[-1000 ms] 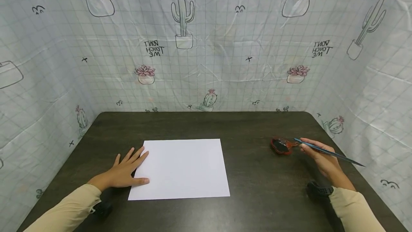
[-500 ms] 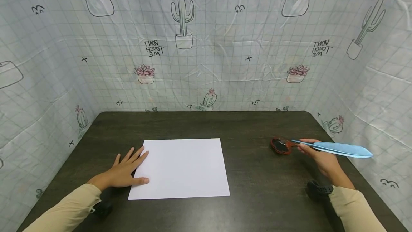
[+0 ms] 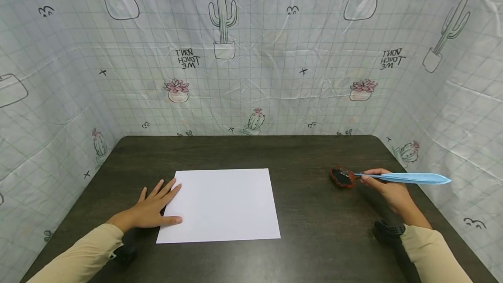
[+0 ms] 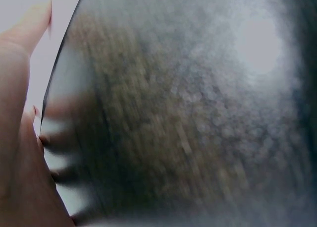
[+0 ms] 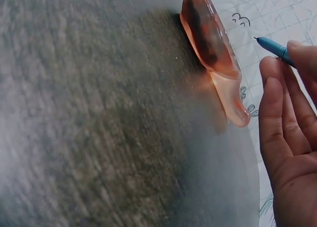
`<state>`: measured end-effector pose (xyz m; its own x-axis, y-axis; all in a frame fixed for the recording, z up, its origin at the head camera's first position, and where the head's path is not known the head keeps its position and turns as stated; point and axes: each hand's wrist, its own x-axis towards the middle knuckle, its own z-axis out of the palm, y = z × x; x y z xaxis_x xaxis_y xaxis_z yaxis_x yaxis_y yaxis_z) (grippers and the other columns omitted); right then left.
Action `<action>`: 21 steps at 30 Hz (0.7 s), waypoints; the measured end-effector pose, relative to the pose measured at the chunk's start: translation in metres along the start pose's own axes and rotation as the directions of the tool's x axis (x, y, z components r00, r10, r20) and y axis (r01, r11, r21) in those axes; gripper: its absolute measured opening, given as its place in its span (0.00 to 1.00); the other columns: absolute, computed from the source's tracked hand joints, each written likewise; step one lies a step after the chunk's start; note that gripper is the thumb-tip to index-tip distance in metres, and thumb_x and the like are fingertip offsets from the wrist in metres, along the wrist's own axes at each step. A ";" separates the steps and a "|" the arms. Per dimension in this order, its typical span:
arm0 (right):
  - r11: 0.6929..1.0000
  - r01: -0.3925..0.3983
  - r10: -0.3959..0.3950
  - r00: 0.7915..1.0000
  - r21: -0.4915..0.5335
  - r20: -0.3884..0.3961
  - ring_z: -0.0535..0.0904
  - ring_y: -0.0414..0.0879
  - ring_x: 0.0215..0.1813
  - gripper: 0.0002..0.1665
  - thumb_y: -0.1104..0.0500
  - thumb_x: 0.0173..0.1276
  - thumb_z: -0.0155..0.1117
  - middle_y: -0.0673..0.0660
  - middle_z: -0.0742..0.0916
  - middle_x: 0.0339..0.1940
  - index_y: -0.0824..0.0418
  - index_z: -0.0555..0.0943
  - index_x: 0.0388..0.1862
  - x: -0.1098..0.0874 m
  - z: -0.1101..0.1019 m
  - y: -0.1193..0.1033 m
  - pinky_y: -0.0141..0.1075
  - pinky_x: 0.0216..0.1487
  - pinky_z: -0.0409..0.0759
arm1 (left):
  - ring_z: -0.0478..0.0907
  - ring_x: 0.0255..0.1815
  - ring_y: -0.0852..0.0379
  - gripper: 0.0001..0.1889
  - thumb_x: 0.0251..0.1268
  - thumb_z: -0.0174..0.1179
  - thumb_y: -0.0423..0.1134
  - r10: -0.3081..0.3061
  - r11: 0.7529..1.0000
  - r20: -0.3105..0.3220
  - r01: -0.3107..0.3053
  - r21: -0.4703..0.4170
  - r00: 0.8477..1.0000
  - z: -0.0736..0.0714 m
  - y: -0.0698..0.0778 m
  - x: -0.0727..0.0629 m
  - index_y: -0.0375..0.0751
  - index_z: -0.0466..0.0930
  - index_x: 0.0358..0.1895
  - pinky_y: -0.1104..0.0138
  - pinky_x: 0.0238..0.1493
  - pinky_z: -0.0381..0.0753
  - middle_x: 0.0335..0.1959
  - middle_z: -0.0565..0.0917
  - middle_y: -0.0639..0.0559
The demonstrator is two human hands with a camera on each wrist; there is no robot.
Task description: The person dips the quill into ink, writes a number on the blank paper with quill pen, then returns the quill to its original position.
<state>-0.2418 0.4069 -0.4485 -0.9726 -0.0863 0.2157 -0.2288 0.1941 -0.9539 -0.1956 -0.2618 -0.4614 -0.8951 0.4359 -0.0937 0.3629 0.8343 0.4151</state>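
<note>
A white sheet of paper [image 3: 225, 204] lies on the dark table left of centre. My left hand [image 3: 147, 213] rests on its left edge, fingers spread and thumb flat on the sheet. At the right, my right hand [image 3: 393, 195] pinches a light blue feather pen [image 3: 422, 178] near its writing end, plume pointing right. Just left of that hand sits a small orange translucent dish [image 3: 332, 177] with dark liquid in it. The right wrist view shows the pen's dark tip [image 5: 256, 38] apart from the dish's stubby handle [image 5: 232, 98], above the table.
The dark wooden table [image 3: 306, 217] ends at the back against a white curtain [image 3: 267, 25] printed with cacti and a grid. The curtain also encloses both sides. Dark straps circle both wrists below the beige sleeves [image 3: 434, 252].
The feather pen has rolled in my right fingers from edge-on to showing its blue vane, and now points almost level. Its tip has shifted slightly left, towards the dish. My left hand stays put.
</note>
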 end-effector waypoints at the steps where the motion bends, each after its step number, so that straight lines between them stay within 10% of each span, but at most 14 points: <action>1: 1.000 -0.002 0.002 1.000 -0.004 0.003 0.85 0.35 0.38 0.12 0.70 0.67 0.61 0.46 0.88 0.36 0.74 0.78 0.47 0.000 0.000 -0.001 0.26 0.40 0.81 | 0.36 0.75 0.29 0.52 0.55 0.61 0.66 0.000 1.000 0.000 0.000 -0.001 1.000 0.000 0.000 0.000 0.43 0.50 0.77 0.27 0.60 0.29 0.78 0.44 0.41; 7: 0.986 -0.048 0.049 0.999 -0.162 0.005 0.82 0.30 0.41 0.16 0.64 0.69 0.62 0.38 0.87 0.38 0.72 0.79 0.52 0.000 0.002 -0.006 0.23 0.41 0.78 | 0.36 0.75 0.29 0.51 0.55 0.61 0.66 0.001 1.000 0.005 -0.001 -0.008 1.000 0.000 0.001 0.000 0.43 0.49 0.77 0.27 0.60 0.29 0.78 0.44 0.40; 21: 0.847 -0.123 0.136 0.991 -0.517 -0.013 0.72 0.23 0.43 0.28 0.47 0.66 0.65 0.38 0.84 0.41 0.68 0.79 0.55 0.010 0.006 -0.017 0.26 0.41 0.73 | 0.37 0.75 0.29 0.51 0.55 0.61 0.66 -0.001 1.000 -0.002 0.001 -0.002 1.000 0.000 0.001 -0.002 0.42 0.50 0.76 0.27 0.60 0.29 0.78 0.44 0.40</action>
<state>-0.2476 0.3973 -0.4312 -0.9952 -0.0465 0.0864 -0.0949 0.6802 -0.7269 -0.1931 -0.2620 -0.4610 -0.8959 0.4345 -0.0920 0.3617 0.8340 0.4167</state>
